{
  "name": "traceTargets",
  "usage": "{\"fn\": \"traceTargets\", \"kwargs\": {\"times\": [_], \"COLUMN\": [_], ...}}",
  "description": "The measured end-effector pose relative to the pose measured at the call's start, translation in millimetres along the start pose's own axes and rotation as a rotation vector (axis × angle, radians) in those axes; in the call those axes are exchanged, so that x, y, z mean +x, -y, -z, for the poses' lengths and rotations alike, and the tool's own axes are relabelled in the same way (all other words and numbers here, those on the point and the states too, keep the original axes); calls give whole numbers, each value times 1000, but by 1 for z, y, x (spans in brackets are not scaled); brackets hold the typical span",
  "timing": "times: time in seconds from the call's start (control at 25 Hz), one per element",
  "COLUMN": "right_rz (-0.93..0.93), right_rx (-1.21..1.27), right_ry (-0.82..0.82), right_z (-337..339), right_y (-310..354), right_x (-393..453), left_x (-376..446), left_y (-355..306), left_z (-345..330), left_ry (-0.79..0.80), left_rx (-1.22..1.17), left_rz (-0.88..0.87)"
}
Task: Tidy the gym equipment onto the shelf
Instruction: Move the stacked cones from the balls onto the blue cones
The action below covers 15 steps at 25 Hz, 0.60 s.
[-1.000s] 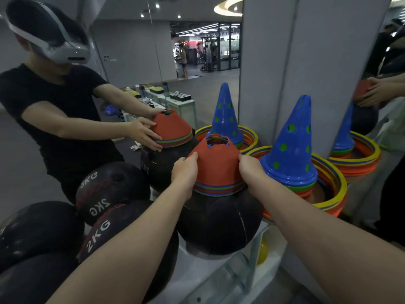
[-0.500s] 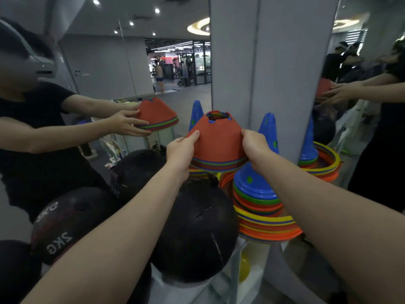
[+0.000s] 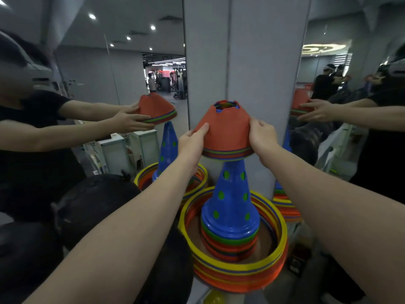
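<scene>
A stack of low orange plastic disc cones with striped rims [image 3: 225, 130] is gripped between the left hand [image 3: 192, 141] and the right hand [image 3: 262, 137], one on each side. It sits directly over the tip of a tall blue perforated cone [image 3: 230, 198], which stands inside a pile of yellow and orange flat rings [image 3: 238, 270]
</scene>
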State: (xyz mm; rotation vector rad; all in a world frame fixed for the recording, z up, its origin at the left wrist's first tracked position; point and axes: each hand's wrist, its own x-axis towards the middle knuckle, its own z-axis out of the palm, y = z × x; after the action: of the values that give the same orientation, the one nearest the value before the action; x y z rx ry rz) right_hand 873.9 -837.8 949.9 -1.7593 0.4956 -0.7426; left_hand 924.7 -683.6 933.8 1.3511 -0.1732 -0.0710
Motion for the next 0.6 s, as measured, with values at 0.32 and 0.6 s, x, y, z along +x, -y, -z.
{"fn": "traceTargets", "kwargs": {"times": [0.32,0.6], "right_rz": [-212,-174], "right_rx": [-123,-193], "right_ry": [108,132], "right_z": [-3,-14], "right_y": [-109,-154], "right_x": [39,33], "left_x": [29,17], "left_y": [96,119], "left_z": [-26,-19], "left_ry": [-24,-40], "left_rx": [103,125], "left_rz": [198,210]}}
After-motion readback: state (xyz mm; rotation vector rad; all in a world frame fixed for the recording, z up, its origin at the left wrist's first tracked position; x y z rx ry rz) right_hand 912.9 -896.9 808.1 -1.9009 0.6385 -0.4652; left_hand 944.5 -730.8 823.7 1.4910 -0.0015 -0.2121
